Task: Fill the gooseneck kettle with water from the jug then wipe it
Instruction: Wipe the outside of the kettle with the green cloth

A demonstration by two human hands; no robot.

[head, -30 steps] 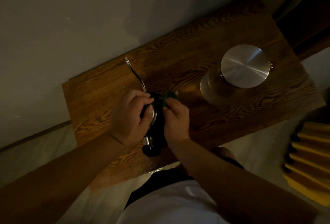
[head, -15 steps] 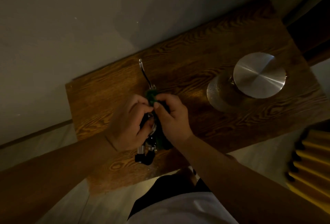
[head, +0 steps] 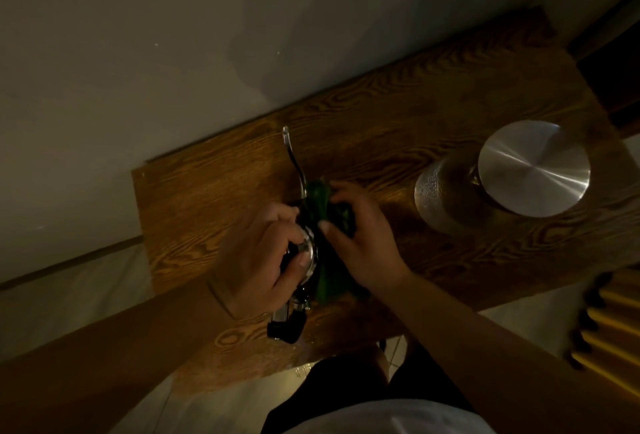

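Two hands work mid-frame: left hand [head: 258, 253] grips the kettle [head: 306, 257], right hand [head: 360, 236] clutches a green cloth [head: 317, 198]; the lidded jug [head: 450, 198] at right shows contents I cannot tell

The brown wooden table [head: 433, 115] shows pronounced grain. The jug's round brushed-metal lid [head: 533, 167] is glossy. The kettle's thin polished-metal spout [head: 294, 156] shines. The green cloth [head: 317, 196] looks matt.

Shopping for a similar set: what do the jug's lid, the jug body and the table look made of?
Jug lid: brushed metal, likely steel, with radial sheen. Jug body: seemingly clear dimpled glass; the wood shows through. Table: brown wood or veneer with bold grain.
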